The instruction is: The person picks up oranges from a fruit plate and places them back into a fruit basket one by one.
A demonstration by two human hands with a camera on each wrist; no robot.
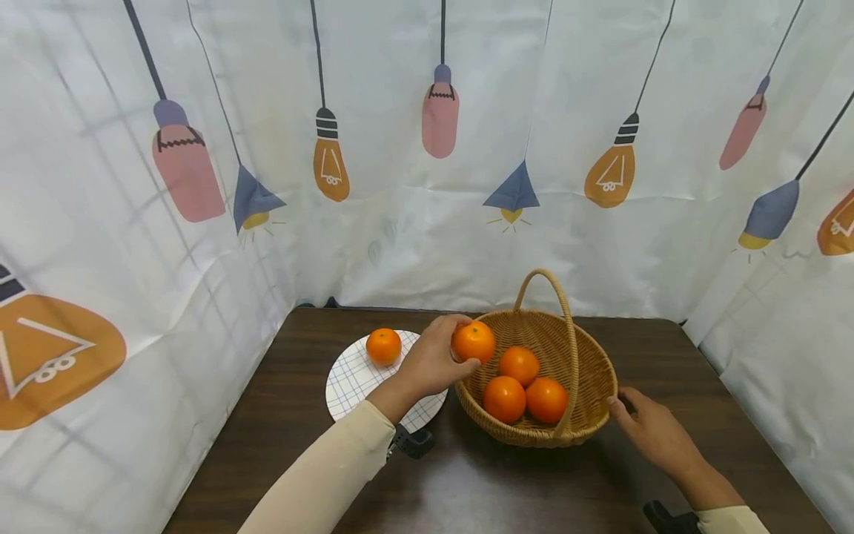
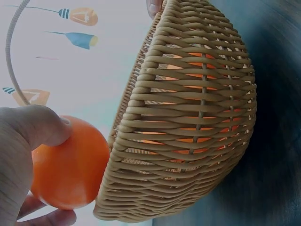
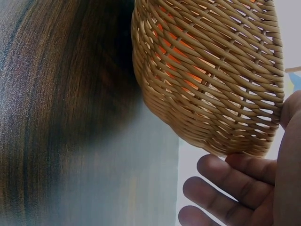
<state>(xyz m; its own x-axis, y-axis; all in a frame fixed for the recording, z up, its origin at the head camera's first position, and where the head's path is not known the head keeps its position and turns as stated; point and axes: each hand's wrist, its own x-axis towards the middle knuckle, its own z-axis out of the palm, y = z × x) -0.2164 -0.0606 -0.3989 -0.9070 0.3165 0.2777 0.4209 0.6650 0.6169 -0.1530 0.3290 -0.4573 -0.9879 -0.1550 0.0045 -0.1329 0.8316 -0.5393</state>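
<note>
My left hand point(image 1: 431, 358) grips an orange point(image 1: 474, 341) over the left rim of a wicker basket point(image 1: 590, 361). In the left wrist view, thumb and fingers wrap around this orange point(image 2: 70, 162), which appears against or very close to the rim. Three more oranges point(image 1: 518, 365) lie inside the basket, glimpsed through the weave in both wrist views. At the basket's right side, my right hand point(image 1: 650, 426) pinches the rim, thumb on top and index finger against the outer wall; its other fingers point(image 3: 211, 197) extend loosely below. Another orange point(image 1: 383, 346) sits on a white checked plate point(image 1: 343, 386).
Everything stands on a dark wooden table point(image 1: 454, 489). The basket's tall arched handle point(image 1: 570, 348) rises over its middle. White curtains point(image 1: 400, 252) printed with lamps and bulbs enclose the table at the back and both sides. The plate lies just left of the basket, under the left forearm.
</note>
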